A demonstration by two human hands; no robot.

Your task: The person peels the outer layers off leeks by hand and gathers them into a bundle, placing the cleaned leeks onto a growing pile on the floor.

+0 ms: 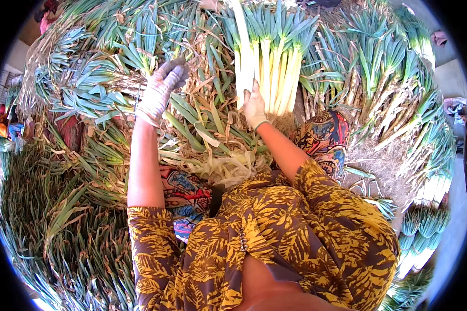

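My right hand (255,108), in a pale work glove with bare fingertips, is closed on the lower end of a white leek (245,49) at the left side of a row of peeled leeks (279,72). These lie side by side, white stalks toward me and green tops away. My left hand (161,93), in a striped glove with grey fingers, is stretched forward with its fingers apart. It is over unpeeled leeks (146,58) with dry outer leaves, and nothing shows in it. Loose stripped leaves (228,166) lie in a heap between my arms.
Unpeeled leeks (389,78) with rooty ends spread along the right. A dense mass of green tops (62,228) fills the lower left. Bundled white-stalked leeks (420,254) stand at the lower right, near bare soil (373,166). My patterned trouser knees flank the leaf heap.
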